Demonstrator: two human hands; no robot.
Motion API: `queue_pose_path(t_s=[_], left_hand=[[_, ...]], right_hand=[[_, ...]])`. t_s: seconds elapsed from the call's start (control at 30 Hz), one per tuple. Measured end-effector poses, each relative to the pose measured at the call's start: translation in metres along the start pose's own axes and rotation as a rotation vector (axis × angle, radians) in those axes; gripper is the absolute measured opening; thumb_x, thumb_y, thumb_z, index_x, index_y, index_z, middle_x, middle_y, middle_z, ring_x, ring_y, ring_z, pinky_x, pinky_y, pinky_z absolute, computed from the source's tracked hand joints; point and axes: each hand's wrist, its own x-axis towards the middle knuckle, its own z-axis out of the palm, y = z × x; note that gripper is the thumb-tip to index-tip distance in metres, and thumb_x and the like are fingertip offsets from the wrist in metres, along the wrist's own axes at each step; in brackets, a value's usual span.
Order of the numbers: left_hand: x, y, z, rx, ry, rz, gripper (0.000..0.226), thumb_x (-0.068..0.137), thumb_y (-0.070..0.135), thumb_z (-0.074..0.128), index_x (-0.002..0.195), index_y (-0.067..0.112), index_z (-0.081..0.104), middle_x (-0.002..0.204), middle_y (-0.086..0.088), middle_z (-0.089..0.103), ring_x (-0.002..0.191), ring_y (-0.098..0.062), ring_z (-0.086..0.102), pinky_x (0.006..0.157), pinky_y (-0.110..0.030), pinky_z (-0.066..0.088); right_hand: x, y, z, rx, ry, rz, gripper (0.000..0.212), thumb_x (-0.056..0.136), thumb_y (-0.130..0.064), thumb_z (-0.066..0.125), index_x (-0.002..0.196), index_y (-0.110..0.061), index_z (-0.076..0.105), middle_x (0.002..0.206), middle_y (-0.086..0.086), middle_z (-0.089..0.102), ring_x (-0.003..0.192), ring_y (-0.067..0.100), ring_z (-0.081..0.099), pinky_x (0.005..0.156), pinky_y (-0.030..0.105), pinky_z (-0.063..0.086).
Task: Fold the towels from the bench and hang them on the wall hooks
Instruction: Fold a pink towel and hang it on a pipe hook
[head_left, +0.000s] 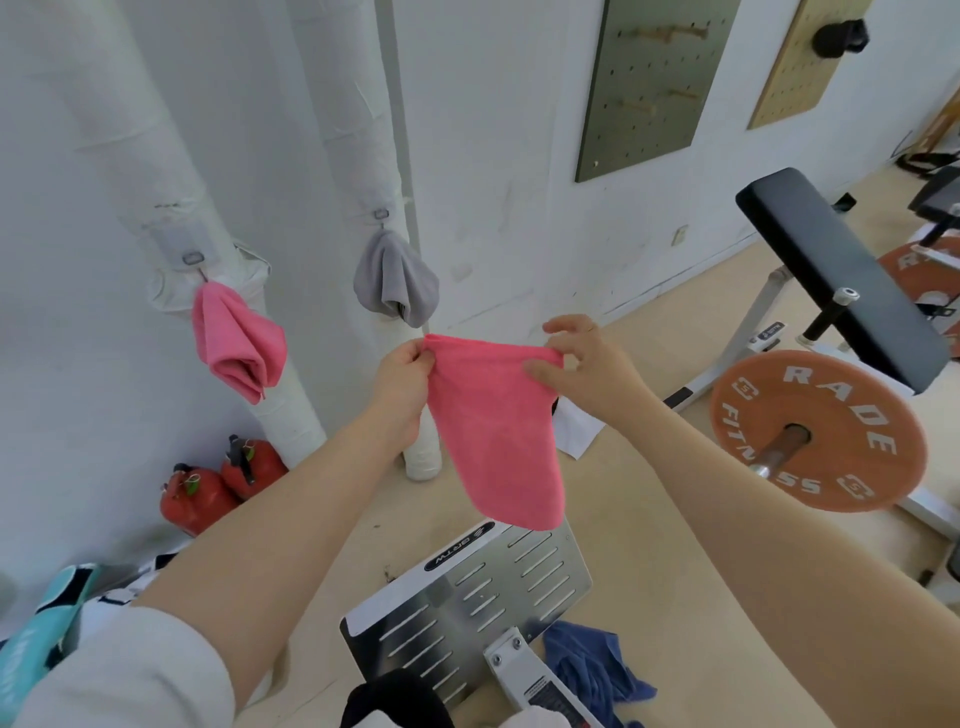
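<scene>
**Pink towel held up by its top edge, two hooks already taken**

Nearest to us lies a blue cloth (597, 670) crumpled on the floor beside the slotted metal plate (467, 597); we judge it is one more towel waiting for its turn.

Above it hangs the pink towel (493, 431), held in the air in front of the wall, between our two hands; our left hand (400, 384) pinches one top corner with curled fingers, and our right hand (582, 364) pinches the other corner between thumb and forefinger, the other fingers spread loose; we hold it so, we think, to let the cloth fall straight and keep the fold even before hanging.

It looks soft and fuzzy, already doubled along the top edge, narrowing to a rounded point at the bottom; no stains show.

Behind it, on the white wrapped pipes, a second pink towel (234, 343) hangs from the left hook (193, 257) and a grey towel (397, 280) from the next hook (382, 214); a free hook we cannot see.

To the right stands the padded bench (841, 275) with an orange weight plate (818, 431).
</scene>
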Motion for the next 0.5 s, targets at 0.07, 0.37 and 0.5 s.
queue_pose_path(t_s=[0.07, 0.37, 0.5], left_hand=[[-0.004, 0.003, 0.003, -0.025, -0.052, -0.003, 0.029, 0.098, 0.008, 0.032, 0.096, 0.012, 0.061, 0.089, -0.002, 0.060, 0.087, -0.015, 0.050, 0.082, -0.030, 0.040], [-0.017, 0.021, -0.002, 0.155, -0.159, 0.127, 0.030, 0.100, 0.013, 0.029, 0.093, 0.025, 0.056, 0.089, -0.004, 0.058, 0.082, -0.018, 0.052, 0.071, -0.028, 0.049], [-0.030, 0.034, 0.012, -0.123, -0.270, 0.075, 0.032, 0.099, 0.010, 0.031, 0.096, 0.024, 0.060, 0.089, -0.001, 0.061, 0.080, -0.014, 0.054, 0.069, -0.024, 0.049]], right_hand=[[0.001, -0.003, -0.004, 0.226, -0.018, 0.087, 0.019, 0.081, -0.015, 0.063, 0.066, -0.009, 0.053, 0.070, 0.005, 0.053, 0.066, 0.019, 0.048, 0.063, 0.026, 0.035], [0.007, 0.002, -0.017, 1.006, -0.027, 0.108, 0.047, 0.087, 0.009, 0.050, 0.119, -0.025, 0.053, 0.089, -0.005, 0.062, 0.072, 0.006, 0.062, 0.063, 0.019, 0.052], [0.006, 0.010, -0.020, 1.270, 0.010, 0.278, 0.028, 0.093, -0.019, 0.051, 0.117, -0.008, 0.059, 0.091, 0.000, 0.071, 0.081, 0.010, 0.067, 0.073, 0.024, 0.057]])
